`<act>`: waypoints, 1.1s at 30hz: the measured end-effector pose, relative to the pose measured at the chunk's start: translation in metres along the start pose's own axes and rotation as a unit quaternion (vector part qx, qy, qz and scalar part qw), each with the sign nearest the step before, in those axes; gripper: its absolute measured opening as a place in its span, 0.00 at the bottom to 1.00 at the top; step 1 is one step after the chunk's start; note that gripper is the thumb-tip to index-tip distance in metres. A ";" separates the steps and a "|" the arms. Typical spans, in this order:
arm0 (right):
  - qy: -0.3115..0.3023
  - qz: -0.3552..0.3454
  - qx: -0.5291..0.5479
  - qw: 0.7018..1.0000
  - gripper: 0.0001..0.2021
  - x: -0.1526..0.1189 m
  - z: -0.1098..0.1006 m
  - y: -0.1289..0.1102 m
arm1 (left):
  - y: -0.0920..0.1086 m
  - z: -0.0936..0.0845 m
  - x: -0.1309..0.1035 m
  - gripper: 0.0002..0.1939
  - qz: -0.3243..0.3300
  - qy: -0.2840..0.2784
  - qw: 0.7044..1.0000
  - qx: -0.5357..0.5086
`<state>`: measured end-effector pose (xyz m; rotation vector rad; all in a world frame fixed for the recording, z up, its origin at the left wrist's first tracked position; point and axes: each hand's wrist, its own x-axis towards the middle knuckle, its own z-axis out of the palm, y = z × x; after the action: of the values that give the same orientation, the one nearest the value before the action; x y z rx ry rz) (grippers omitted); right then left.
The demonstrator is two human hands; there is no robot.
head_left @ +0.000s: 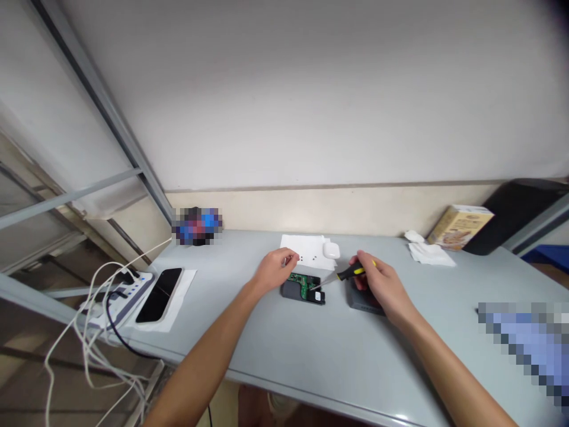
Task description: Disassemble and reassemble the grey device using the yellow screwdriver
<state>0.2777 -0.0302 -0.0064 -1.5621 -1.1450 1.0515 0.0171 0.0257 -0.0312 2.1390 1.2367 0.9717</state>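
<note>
An opened black device with a green circuit board (304,287) lies on the grey table. My right hand (383,283) grips a screwdriver (351,271) with a black and yellow handle, its shaft slanting down left to the board. Beneath that hand sits a dark grey box-shaped piece (365,302), partly covered. My left hand (276,268) is at the board's upper left, fingers curled and pinched together; whether something small is between them is hidden. Beside its fingertips, several tiny dark pieces, probably screws, rest on a sheet of white paper (293,242).
A white rounded case (331,249) stands on the paper's right side. To the left are a phone (160,295) on paper and a power strip (128,296) with tangled cables. Crumpled tissues (430,254) and a yellow carton (460,228) stand back right, against a black object.
</note>
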 end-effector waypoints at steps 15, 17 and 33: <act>-0.001 -0.003 0.026 1.000 0.30 0.000 -0.003 -0.003 | 0.000 -0.002 0.000 0.13 0.009 -0.058 0.998 0.013; 0.004 0.002 0.025 1.000 0.30 0.000 -0.004 -0.003 | 0.001 -0.002 -0.001 0.13 0.009 -0.068 0.998 0.010; 0.019 0.009 0.025 0.999 0.30 0.004 -0.005 0.000 | 0.006 -0.003 -0.003 0.14 0.007 -0.074 0.997 0.015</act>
<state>0.2834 -0.0275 -0.0058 -1.5501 -1.0733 1.0511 0.0174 0.0206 -0.0260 2.2018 1.1742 0.7887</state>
